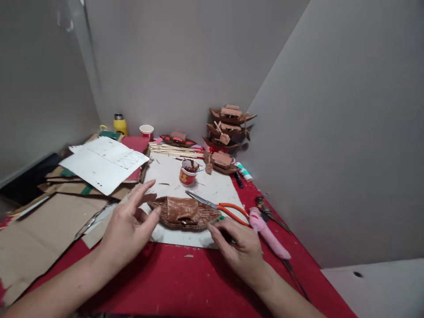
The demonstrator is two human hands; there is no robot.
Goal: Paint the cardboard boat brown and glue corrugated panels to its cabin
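A small brown model boat [184, 213] with a curved cabin on top lies on a white sheet [198, 185] in front of me. My left hand [129, 227] is at its left end, fingers spread, thumb tip touching the hull. My right hand [236, 247] rests at the boat's right end with fingers bent down on the sheet's edge, a fingertip against the hull. Neither hand holds anything that I can see.
Orange-handled pliers [220, 206] lie just behind the boat. A pink tool [268, 234] lies to the right. A red paper cup of brown paint [188, 172], stacked finished boats [228, 130], wooden sticks [175, 149], cardboard and paper [102, 163] fill the red table.
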